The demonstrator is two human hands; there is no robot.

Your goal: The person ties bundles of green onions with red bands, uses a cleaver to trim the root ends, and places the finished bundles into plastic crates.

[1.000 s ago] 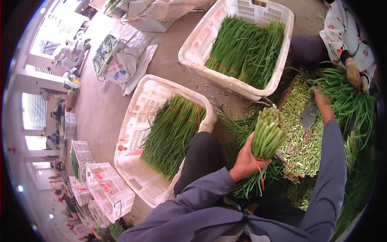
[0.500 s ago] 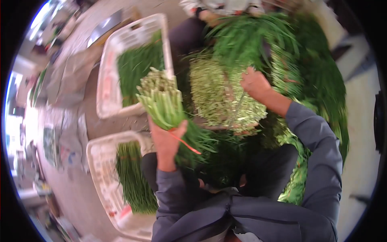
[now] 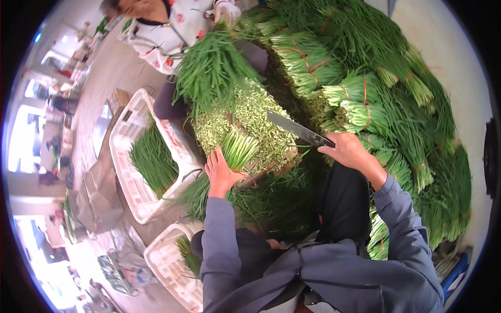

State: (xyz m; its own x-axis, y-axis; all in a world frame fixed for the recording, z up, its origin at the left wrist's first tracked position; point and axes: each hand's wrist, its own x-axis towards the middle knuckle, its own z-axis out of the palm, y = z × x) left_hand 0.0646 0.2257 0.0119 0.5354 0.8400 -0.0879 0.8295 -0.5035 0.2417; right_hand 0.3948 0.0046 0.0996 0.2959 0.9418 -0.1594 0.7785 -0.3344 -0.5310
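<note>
My left hand (image 3: 220, 173) grips a bunch of garlic chives (image 3: 239, 148) by its side, near an orange tie. The bunch lies on a low surface covered with chopped pale stem ends (image 3: 261, 107); its white-green stems point away and its leaves trail toward my left knee. In my right hand (image 3: 349, 152) is the handle of a long knife (image 3: 296, 128). Its dark, flat blade reaches left over the cut ends, apart from the bunch. Leafy chives (image 3: 211, 68) lie across the far side of that surface.
Opposite me sits a person in a patterned top (image 3: 162, 39), one gloved hand (image 3: 227, 11) showing. Tied chive bunches (image 3: 360, 107) are piled on the right. To the left stand a white crate (image 3: 136, 206) and a nearer crate (image 3: 175, 276), both holding chives.
My left hand has lowered the raised bunch onto the chopped stem ends. The knife, blurred before, now shows clearly in my right hand. My view has swung to the right.
</note>
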